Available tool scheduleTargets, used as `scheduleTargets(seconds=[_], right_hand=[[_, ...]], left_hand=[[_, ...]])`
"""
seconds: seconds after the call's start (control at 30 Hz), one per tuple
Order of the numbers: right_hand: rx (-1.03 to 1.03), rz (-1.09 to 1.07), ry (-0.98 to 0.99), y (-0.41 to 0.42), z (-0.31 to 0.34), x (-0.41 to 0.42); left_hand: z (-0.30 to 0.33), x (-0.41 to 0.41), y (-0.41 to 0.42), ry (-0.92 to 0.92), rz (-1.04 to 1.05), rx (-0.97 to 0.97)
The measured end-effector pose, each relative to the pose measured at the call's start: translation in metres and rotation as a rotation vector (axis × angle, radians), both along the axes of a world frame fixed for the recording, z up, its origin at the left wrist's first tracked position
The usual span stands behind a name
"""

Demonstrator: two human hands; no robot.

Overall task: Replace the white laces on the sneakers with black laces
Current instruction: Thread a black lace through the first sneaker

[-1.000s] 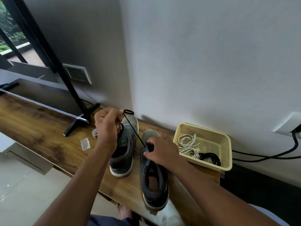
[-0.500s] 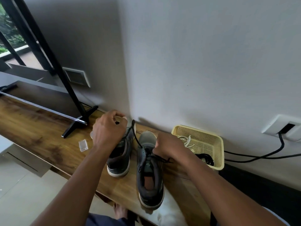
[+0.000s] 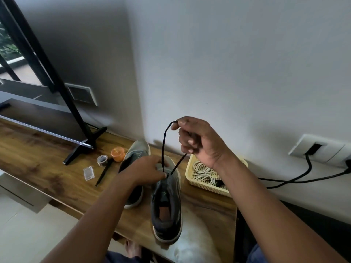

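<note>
Black lace (image 3: 163, 149) limp, light; pinched near tip by right hand (image 3: 197, 141), left hand (image 3: 150, 170) pinching at eyelets, basket (image 3: 191, 179) at 3 o'clock.

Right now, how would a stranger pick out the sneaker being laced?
On the wooden shelf, two grey sneakers stand side by side, left of the yellow basket. It is the nearer sneaker, beside the basket; unlike its neighbour, a black lace rises from it.
</note>
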State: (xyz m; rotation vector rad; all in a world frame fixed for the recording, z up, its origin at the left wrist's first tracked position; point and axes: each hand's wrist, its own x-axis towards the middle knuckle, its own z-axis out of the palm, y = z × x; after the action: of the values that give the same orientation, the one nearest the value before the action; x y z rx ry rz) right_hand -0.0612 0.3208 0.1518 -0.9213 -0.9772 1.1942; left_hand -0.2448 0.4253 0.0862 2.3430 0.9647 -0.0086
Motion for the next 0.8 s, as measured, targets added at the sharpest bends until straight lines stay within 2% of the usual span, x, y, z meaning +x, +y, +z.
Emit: scheduleTargets(seconds=[0.13,0.3,0.43,0.5,0.53,0.6,0.67,0.8], right_hand=[[0.033,0.031,0.222,-0.008,0.010,0.010],[0.055,0.024,0.141,-0.012,0.014,0.018],[0.015,-0.059,0.048,-0.009,0.016,0.021],[-0.111,-0.157,-0.155,-0.006,0.010,0.021],[-0.211,-0.218,-0.362,-0.005,0.004,0.020],[-0.453,-0.267,-0.897,-0.004,-0.011,0.017],[-0.605,-0.157,-1.263,-0.005,-0.028,0.008],[-0.610,0.078,-1.495,0.000,-0.053,-0.023]], left_hand=[[-0.005,0.006,0.001,0.153,0.020,0.068],[-0.004,0.004,0.005,0.191,0.100,0.103],[-0.014,0.009,-0.002,0.262,0.148,0.168],[-0.022,0.013,-0.007,0.300,0.202,0.241],[-0.025,0.014,-0.009,0.308,0.234,0.272],[-0.031,0.016,-0.011,0.331,0.265,0.318],[-0.036,0.017,-0.011,0.368,0.244,0.355],[-0.044,0.019,-0.012,0.381,0.225,0.412]])
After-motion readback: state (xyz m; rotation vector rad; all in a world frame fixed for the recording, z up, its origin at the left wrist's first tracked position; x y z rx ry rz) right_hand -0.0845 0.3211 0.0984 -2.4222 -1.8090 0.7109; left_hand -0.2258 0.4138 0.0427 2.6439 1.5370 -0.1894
